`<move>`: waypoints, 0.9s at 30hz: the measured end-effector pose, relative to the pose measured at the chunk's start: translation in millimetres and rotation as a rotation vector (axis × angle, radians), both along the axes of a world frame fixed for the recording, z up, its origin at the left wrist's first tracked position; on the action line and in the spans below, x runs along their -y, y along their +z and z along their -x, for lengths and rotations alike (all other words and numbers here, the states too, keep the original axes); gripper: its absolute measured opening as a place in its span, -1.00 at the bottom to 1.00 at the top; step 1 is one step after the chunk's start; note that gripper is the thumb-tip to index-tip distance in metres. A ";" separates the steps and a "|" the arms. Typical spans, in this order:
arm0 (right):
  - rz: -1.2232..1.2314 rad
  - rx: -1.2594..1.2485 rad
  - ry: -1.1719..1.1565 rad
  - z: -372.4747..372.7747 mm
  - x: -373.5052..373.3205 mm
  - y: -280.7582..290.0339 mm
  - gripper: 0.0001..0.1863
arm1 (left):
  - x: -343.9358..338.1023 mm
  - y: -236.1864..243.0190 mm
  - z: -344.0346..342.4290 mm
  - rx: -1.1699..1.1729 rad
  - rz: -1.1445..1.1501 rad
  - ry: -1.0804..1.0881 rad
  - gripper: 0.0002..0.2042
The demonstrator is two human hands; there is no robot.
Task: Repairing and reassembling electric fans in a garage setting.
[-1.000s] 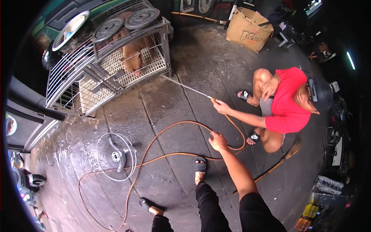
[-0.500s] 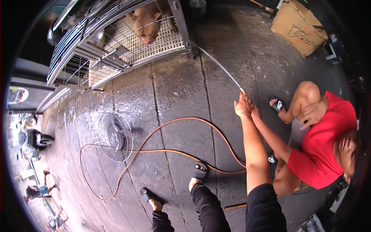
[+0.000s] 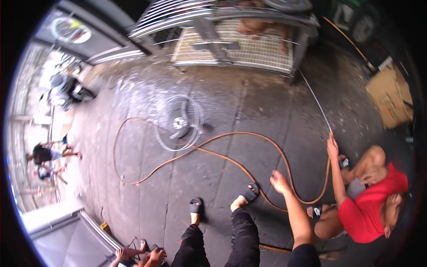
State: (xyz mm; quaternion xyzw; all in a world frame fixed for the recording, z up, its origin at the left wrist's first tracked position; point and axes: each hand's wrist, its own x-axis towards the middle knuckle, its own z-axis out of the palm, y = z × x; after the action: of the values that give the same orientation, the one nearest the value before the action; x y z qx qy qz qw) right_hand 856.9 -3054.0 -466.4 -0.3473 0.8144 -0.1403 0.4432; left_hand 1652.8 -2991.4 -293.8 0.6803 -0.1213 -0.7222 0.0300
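My right hand (image 3: 279, 181) is over the wet floor, left of the upper bend of an orange hose (image 3: 267, 136). Its fingers look curled in, and nothing shows in them. To the right, a person in a red shirt (image 3: 373, 202) crouches and grips the hose end with one hand (image 3: 332, 147). From that end a thin pale jet of water (image 3: 316, 98) runs to the leg of a metal cage (image 3: 300, 55). Inside the cage, partly hidden by its top frame, is a brown dog (image 3: 262, 27). My left hand is out of view.
A round fan (image 3: 179, 123) with a wire guard lies across the hose. At the right stands a cardboard box (image 3: 391, 95). A motorcycle (image 3: 66, 91) and people are at the far left; another person's hands (image 3: 155, 256) show at the lower edge. My sandalled feet (image 3: 250, 192) stand beside the hose.
My right hand has left the hose end and drawn back toward me. The crouching person alone holds it now. The view has turned, so cage and fan sit further right.
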 end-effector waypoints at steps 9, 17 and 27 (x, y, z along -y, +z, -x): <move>0.056 0.365 -0.478 -287.3 -132.2 20.0 -0.68 | 147.9 -87.0 -6.8 0.509 0.327 -1.191 -0.44; -0.123 0.069 -0.781 -432.3 -382.2 104.9 -0.65 | 303.5 63.2 345.6 -0.190 1.120 -0.921 -0.63; -0.334 -0.002 -1.390 -756.7 -470.6 100.9 -0.59 | 74.3 -33.5 118.6 -0.270 2.022 -1.806 -0.70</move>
State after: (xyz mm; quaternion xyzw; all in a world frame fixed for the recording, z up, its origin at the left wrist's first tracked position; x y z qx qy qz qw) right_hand 1613.6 -2583.4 -365.6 0.3245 0.8583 -0.2635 0.2977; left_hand 1534.2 -3065.8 -327.3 -0.0294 -0.9877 -0.1470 0.0434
